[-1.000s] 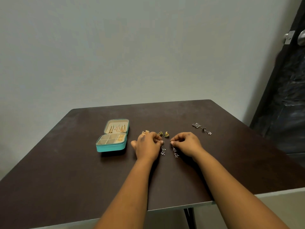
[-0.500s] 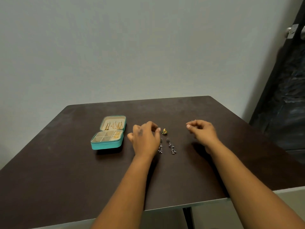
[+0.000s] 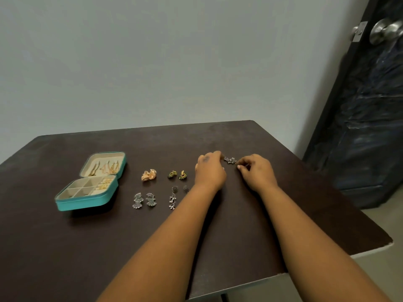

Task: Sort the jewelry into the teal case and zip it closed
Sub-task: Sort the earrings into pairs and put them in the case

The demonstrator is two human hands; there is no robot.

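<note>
The teal case (image 3: 87,202) lies open at the table's left. Gold pieces sit in its lid and in its right-hand compartments. Loose on the table to its right are a rose-gold pair (image 3: 149,175), two green-gold studs (image 3: 177,175), a pair of silver fan earrings (image 3: 144,200) and silver dangling earrings (image 3: 173,198), partly hidden by my left forearm. Farther right lie small silver flower earrings (image 3: 230,160). My left hand (image 3: 209,171) pinches their left end with curled fingers. My right hand (image 3: 255,171) has its curled fingertips at their right end.
The dark brown table (image 3: 218,236) stands against a pale wall. Its front and right edges are close to my arms. A dark door (image 3: 366,110) with a metal knob (image 3: 386,31) stands at the right.
Both hands have left the dangling earrings and studs and moved right and farther back to the silver flower earrings. The view has shifted, so more jewelry shows beside the case.
</note>
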